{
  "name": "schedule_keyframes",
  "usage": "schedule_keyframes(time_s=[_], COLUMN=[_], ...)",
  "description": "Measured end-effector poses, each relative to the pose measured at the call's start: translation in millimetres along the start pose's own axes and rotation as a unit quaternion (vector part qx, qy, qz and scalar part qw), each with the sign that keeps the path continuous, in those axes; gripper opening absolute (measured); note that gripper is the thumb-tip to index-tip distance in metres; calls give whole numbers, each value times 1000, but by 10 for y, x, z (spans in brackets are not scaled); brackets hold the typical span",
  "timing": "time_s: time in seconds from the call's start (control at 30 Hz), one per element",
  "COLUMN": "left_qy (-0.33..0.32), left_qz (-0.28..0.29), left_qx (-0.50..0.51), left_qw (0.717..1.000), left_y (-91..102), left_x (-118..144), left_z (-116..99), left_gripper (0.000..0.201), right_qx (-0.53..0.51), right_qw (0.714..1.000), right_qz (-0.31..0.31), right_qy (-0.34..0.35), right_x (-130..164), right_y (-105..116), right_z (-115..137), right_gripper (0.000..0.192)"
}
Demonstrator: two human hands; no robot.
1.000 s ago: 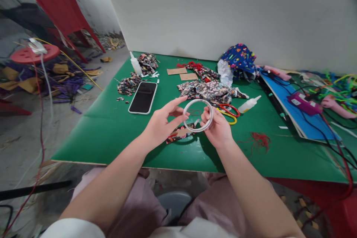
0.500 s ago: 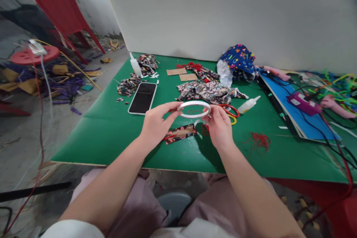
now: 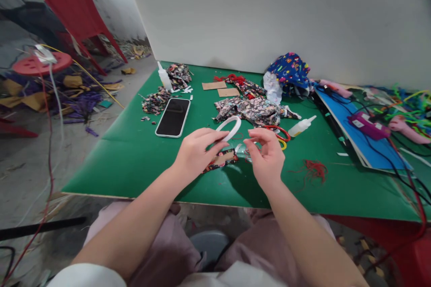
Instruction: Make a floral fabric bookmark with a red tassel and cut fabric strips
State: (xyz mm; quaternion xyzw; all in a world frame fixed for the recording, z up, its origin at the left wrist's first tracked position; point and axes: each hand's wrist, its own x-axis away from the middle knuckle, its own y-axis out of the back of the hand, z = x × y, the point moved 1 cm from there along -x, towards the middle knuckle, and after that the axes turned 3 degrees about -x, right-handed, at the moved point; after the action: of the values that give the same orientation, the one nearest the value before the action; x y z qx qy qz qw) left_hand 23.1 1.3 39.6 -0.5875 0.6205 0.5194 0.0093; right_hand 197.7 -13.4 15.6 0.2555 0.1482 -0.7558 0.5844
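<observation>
My left hand holds a white tape ring by its near edge, tilted on its side just above the green table. My right hand is a little to the right of the ring, with thumb and forefinger pinched on a thin pale strip of tape that leads back toward the ring. Under both hands a small floral fabric piece with a cardboard backing lies flat on the table. Scissors with red and yellow handles lie just beyond my right hand.
A phone lies face up to the left, a glue bottle to the right. Floral fabric, blue fabric, cardboard bits and red thread are scattered about. A blue board with cables and glue guns fills the right side.
The ring went from upright between both hands to flat, then tilted in my left hand alone. My right hand let go of the ring and drew away, pinching a strip.
</observation>
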Motion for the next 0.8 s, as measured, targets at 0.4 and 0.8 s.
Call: schedule_keyframes(time_s=[0.4,0.8], left_qy=[-62,-74], left_qz=[88,94], left_qx=[-22,-42], left_qw=[994,992], left_y=[-75,-77], left_x=[30,56], left_z=[-12,3], left_gripper=[24,25], right_qx=[22,40], right_qw=[995,995], right_qz=[97,92], right_qy=[6,9], right_x=[49,69], right_y=[-12,-35], right_z=[-97,-105], right_gripper=[23,22])
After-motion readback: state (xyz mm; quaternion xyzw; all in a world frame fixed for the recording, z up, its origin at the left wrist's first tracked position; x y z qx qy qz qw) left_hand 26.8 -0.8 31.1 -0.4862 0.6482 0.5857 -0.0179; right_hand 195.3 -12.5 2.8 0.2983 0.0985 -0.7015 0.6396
